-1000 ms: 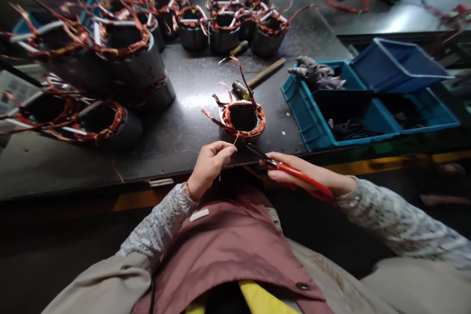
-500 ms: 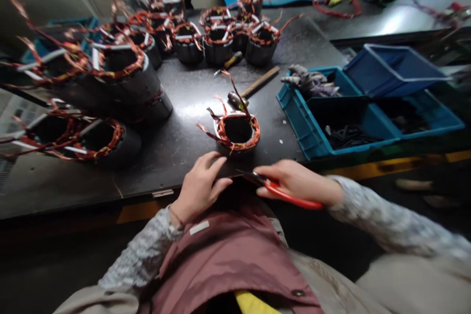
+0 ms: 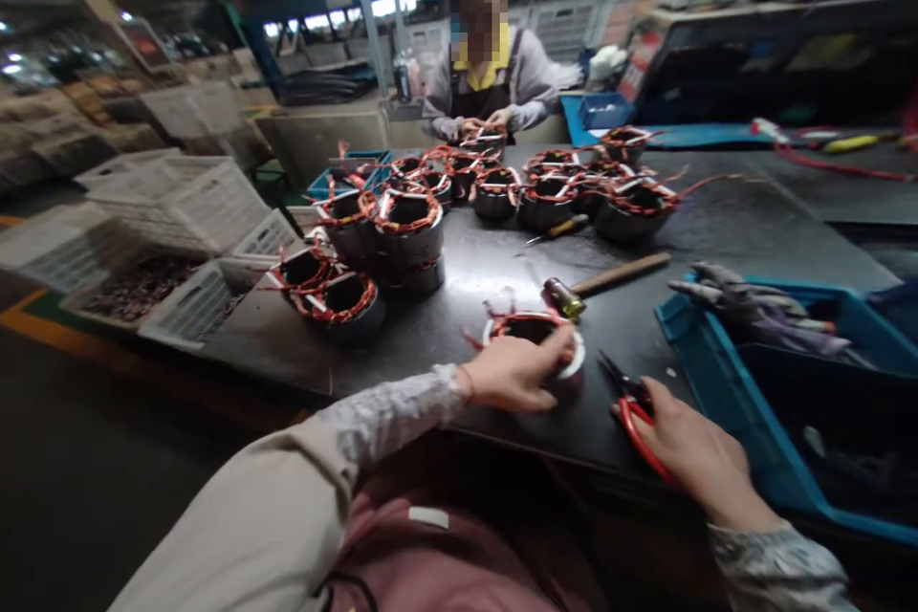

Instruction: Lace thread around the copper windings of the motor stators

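A motor stator (image 3: 568, 381) with copper windings stands upright near the table's front edge. My left hand (image 3: 520, 371) reaches over its near side, fingers curled on the rim and winding, thumb low in front. My right hand (image 3: 699, 449) is wrapped around red-handled scissors (image 3: 635, 421), whose dark blades point up and left beside the stator without touching it. Behind the stator lies a hammer (image 3: 621, 275) with a wooden handle. The inside of the stator is partly hidden by my left hand.
Several more stators (image 3: 408, 234) stand at the left and back, some stacked. A screwdriver (image 3: 559, 229) lies before them. At right is a blue bin (image 3: 699, 382) with gloves (image 3: 767, 306) on it. A co-worker (image 3: 494, 91) sits across the table; white crates (image 3: 193, 201) stand left.
The view has tilted up and swung left. My left hand has moved from in front of the stator onto its rim. My right hand has shifted right of the stator, still holding the scissors.
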`<state>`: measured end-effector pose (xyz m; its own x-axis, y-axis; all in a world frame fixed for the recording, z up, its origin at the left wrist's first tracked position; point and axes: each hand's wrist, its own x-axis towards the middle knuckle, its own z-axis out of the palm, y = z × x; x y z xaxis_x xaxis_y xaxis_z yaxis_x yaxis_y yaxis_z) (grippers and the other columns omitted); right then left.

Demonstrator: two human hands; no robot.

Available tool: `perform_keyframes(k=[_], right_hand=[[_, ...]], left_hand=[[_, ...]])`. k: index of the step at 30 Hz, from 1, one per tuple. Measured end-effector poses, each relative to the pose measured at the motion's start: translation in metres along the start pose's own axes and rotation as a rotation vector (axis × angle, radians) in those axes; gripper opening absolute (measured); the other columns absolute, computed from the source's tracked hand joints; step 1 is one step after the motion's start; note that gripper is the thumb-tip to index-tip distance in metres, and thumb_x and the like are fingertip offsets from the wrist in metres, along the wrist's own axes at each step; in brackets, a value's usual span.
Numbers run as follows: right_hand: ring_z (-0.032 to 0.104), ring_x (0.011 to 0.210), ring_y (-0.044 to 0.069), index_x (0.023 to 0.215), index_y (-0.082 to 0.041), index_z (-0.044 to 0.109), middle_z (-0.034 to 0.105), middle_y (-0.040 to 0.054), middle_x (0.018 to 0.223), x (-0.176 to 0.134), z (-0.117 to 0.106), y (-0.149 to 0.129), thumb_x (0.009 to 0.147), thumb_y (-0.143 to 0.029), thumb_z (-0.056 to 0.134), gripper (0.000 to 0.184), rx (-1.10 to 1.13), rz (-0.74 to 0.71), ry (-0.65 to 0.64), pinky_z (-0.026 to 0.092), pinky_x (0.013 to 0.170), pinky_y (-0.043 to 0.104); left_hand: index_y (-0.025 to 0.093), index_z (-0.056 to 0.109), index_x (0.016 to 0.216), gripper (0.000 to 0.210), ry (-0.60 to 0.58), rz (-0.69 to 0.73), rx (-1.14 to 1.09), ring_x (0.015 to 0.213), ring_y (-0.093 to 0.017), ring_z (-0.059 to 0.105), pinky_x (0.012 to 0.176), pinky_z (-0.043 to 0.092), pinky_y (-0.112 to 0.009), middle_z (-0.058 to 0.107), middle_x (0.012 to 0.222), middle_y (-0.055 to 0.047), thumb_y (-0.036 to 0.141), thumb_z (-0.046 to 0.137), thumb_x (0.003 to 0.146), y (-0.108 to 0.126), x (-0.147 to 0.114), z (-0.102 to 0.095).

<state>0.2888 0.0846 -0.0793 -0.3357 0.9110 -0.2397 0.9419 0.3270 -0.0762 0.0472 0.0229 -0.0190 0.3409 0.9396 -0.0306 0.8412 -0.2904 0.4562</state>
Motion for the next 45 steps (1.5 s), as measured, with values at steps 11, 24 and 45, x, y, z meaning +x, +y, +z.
perform_keyframes(k=[11,24,45], right_hand=[[0.068,0.100,0.034,0.129,-0.006,0.049,0.066,0.0243,0.113,0.025,-0.036,-0.029,0.096,-0.029,0.040,0.041,-0.137,-0.088,-0.112,0.051,0.078,0.040],[0.067,0.094,0.029,0.106,-0.018,0.062,0.068,0.0169,0.103,0.094,-0.094,-0.082,0.097,-0.025,0.037,0.028,-0.223,-0.254,0.214,0.053,0.072,0.037],[0.061,0.105,0.022,0.123,-0.015,0.057,0.059,0.0098,0.122,0.210,-0.121,-0.171,0.094,-0.035,0.059,0.035,-0.063,-0.419,0.203,0.054,0.088,0.043]], left_hand=[[0.013,0.021,0.153,0.082,-0.149,-0.367,0.253,0.101,-0.032,0.068,0.088,0.052,-0.043,0.072,0.107,-0.015,0.016,0.056,0.078,-0.048,-0.072,-0.036],[0.015,0.022,0.153,0.070,-0.058,-0.538,0.471,0.094,-0.029,0.069,0.077,0.054,-0.038,0.066,0.119,-0.015,0.020,0.049,0.088,-0.093,-0.054,-0.037],[0.024,0.029,0.151,0.062,-0.093,-0.504,0.420,0.103,-0.025,0.067,0.080,0.056,-0.038,0.059,0.131,-0.010,0.014,0.038,0.091,-0.103,-0.057,-0.034]])
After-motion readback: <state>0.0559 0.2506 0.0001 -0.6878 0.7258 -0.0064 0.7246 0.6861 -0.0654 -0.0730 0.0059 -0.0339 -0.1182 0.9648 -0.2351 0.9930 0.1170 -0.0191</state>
